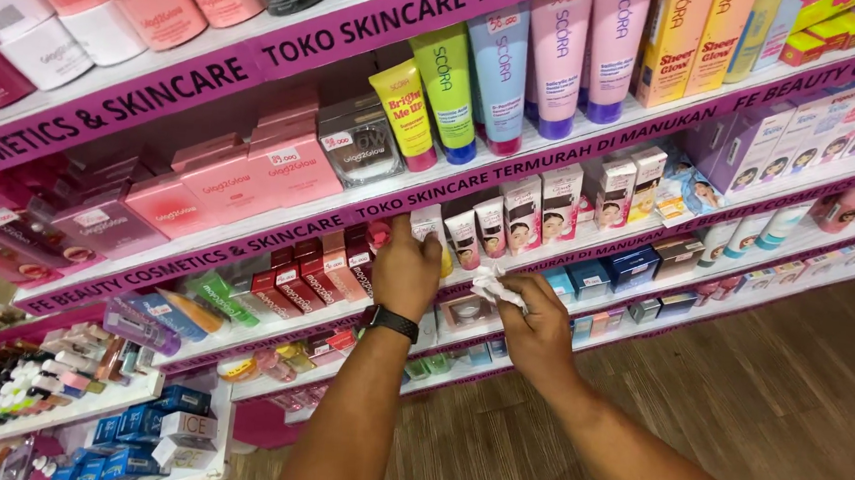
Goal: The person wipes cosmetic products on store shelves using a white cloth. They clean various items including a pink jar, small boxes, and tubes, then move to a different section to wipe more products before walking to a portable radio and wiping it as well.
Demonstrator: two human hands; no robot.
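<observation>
My left hand (405,269) reaches onto the middle shelf (246,247) among small boxes (294,286); my right hand (532,323), just right, holds a cloth (496,291). Tubes (499,75) stand on the shelf above.

The left hand (405,269) covers whatever it grips on the shelf (247,242), so that item cannot be identified. The white cloth (496,290) is mostly buried in the right hand (540,323) (only a crumpled corner shows). Both elbows are cut off by the bottom edge.

White crumpled cloth (497,291) in the right hand's fingers (532,323); dark red boxes (289,285) just left of the left hand's fingers (405,269); black watch (392,322) below them; magenta shelf strips (247,242) with white lettering above.
</observation>
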